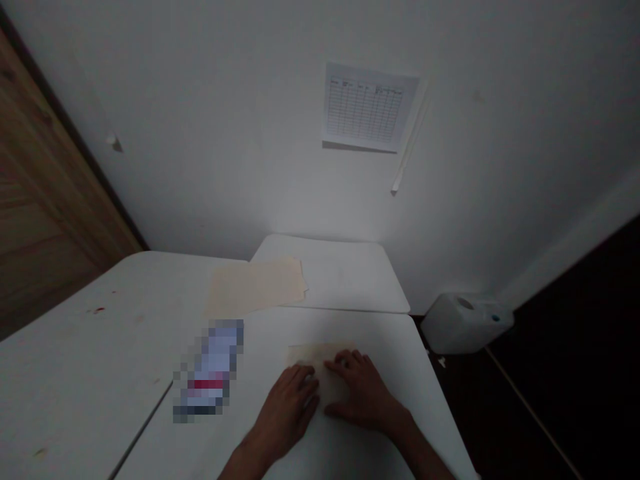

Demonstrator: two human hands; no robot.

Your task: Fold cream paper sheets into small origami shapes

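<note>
Two hands lie palm down on a pale sheet (320,353) in front of me. The left hand (293,407) covers its part at 7 o'clock and the right hand (363,393) its part at 4 o'clock. Both are spread flat, with the fingers almost straight and a little apart. They grasp nothing; they only press.

The sheet lies flat on the white table (280,330), toward its right side, and its far edge at 12 o'clock is uncovered. I judge the step in hand to be holding or smoothing the sheet against the table. Whether there is a fold under the palms I cannot tell, because the light is weak. A next move, in my opinion, calls for one hand to pin the sheet while the other one slides, since thin paper slips easily on such a smooth top.

The right edge of the table runs near the right hand at 3 o'clock, with dark floor beyond it. A white jug (465,323) stands there at 2 o'clock, well apart. At 9 o'clock a blurred item (210,370) lies near the left hand without touching it. At 11 o'clock, farther off, lies a folder (257,285). The most open room is at 12 o'clock, between the sheet and the folder.
</note>
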